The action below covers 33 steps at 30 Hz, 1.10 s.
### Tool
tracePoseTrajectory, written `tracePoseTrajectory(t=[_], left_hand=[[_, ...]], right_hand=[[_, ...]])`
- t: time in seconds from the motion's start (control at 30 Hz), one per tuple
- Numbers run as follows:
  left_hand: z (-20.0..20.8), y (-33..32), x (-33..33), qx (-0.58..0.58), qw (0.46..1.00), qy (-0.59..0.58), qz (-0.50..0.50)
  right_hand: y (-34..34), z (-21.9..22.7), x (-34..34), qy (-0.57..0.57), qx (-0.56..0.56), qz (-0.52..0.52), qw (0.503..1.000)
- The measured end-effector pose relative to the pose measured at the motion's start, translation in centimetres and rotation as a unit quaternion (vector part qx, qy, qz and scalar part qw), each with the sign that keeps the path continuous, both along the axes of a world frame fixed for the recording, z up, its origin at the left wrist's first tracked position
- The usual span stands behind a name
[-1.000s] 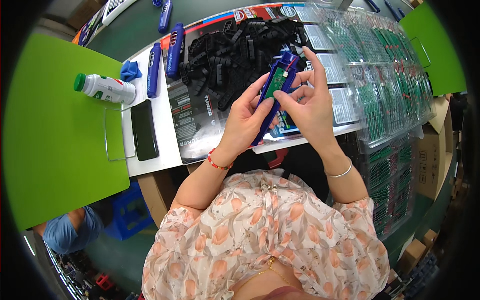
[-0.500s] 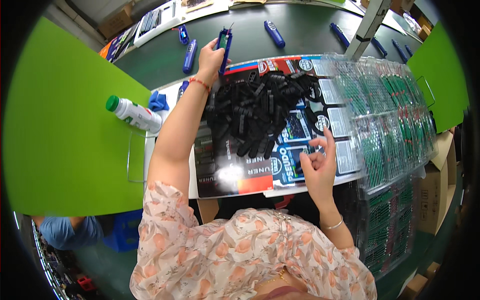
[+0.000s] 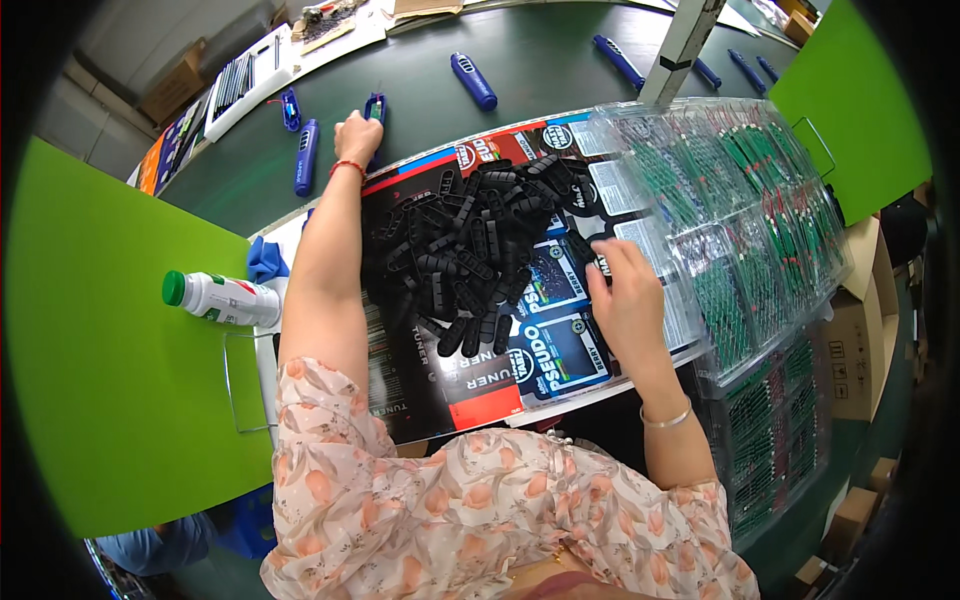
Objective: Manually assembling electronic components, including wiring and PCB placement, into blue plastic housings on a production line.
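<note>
Seemingly at set-down, the left hand (image 3: 358, 139) curls around an open blue casing (image 3: 376, 104) toward the left edge of the worktop (image 3: 422, 78); the right hand (image 3: 628, 302), loosely open, looks empty. Release would call for level support.

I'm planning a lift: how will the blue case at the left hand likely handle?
The blue case at the left hand is probably stiff, given its straight-edged shell. Its open face shows a green board, so it may be fragile inside.
</note>
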<state>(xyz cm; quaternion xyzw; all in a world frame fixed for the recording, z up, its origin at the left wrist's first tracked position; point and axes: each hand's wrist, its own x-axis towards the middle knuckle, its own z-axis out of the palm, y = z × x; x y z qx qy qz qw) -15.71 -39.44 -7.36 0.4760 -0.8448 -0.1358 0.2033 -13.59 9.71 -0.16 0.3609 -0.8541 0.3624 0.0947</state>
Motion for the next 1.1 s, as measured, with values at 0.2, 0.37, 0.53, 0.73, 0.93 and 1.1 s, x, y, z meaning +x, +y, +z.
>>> tracePoseTrajectory(t=[0.2, 0.37, 0.53, 0.73, 0.93, 1.1], left_hand=[[4.6, 0.8, 6.9, -0.151, 0.969, -0.122, 0.152], [3.0, -3.1, 10.4, -0.014, 0.98, -0.146, 0.131], [5.6, -1.2, 10.6, -0.145, 0.981, 0.12, 0.049], [14.1, 19.0, 11.2, 0.48, 0.68, 0.501, -0.237], [11.9, 33.7, 17.2, 0.66, 0.552, 0.435, -0.265], [8.2, 38.4, 18.7, 0.674, 0.548, 0.424, -0.256]], right_hand=[[-2.3, -0.7, -1.3, 0.023, 0.142, -0.066, 0.987], [-2.0, -1.0, -0.2, 0.044, 0.064, -0.074, 0.994], [-1.1, -0.4, -0.2, 0.001, -0.108, -0.013, 0.994], [-0.5, 2.2, 1.1, -0.284, -0.293, 0.072, 0.91], [0.1, 6.6, 3.4, -0.232, -0.31, 0.136, 0.912], [0.9, 5.4, 4.2, -0.195, -0.236, 0.131, 0.943]])
